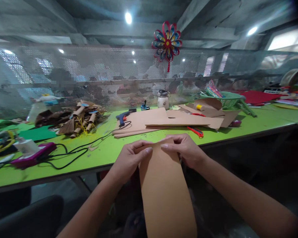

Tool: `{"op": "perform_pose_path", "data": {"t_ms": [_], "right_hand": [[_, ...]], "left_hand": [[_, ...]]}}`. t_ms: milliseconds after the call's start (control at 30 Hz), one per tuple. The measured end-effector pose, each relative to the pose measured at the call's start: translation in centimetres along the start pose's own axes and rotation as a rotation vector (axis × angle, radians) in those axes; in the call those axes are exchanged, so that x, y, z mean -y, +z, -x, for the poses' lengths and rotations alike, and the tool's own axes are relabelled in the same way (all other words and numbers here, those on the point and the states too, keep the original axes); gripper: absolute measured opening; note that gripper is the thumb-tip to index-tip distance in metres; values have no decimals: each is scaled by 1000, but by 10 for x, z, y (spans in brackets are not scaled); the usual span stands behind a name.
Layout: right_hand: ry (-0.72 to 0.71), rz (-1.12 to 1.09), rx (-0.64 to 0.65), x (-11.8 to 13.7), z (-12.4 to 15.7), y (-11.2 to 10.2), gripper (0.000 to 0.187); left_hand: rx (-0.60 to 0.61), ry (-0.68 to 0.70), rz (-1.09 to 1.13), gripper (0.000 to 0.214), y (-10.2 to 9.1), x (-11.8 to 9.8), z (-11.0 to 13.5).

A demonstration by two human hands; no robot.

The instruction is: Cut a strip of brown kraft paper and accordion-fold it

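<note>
A long strip of brown kraft paper (pixel 166 191) hangs down toward me from the table's front edge. My left hand (pixel 132 157) pinches its upper left corner between thumb and fingers. At the upper right corner, my right hand (pixel 185 148) grips the same strip, thumb on top. The far end looks slightly bent between my fingertips. Just beyond my hands lie a stack of brown paper sheets (pixel 144 119) and scissors with red-orange handles (pixel 196 131). A blue glue gun (pixel 123 118) rests on the stack's left side.
On the green table (pixel 99 155) a purple power strip (pixel 34 155) trails black cords at left. Behind it sits a pile of brown paper rolls (pixel 81 119). A white bottle (pixel 163 99) and a green basket (pixel 228 99) stand farther back, before a perforated metal screen (pixel 109 72).
</note>
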State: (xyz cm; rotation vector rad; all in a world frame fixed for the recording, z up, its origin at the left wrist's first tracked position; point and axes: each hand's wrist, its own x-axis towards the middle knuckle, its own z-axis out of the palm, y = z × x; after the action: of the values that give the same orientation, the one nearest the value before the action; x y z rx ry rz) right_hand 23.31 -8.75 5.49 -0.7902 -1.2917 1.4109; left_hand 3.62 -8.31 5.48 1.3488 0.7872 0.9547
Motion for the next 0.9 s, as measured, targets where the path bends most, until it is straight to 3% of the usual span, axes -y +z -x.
{"op": "perform_pose_path", "data": {"t_ms": [300, 500, 667, 900], "right_hand": [[44, -63, -41, -15, -4, -1, 27], [57, -128, -55, -13, 2, 0, 22], [-96, -58, 50, -7, 15, -1, 10], [-296, 120, 232, -2, 30, -7, 13]], "left_hand": [[-9, 10, 19, 29, -4, 12, -7], [-76, 74, 4, 25, 1, 17, 3], [-106, 118, -66, 20, 8, 15, 22], [-14, 241, -211, 26, 13, 3, 41]]}}
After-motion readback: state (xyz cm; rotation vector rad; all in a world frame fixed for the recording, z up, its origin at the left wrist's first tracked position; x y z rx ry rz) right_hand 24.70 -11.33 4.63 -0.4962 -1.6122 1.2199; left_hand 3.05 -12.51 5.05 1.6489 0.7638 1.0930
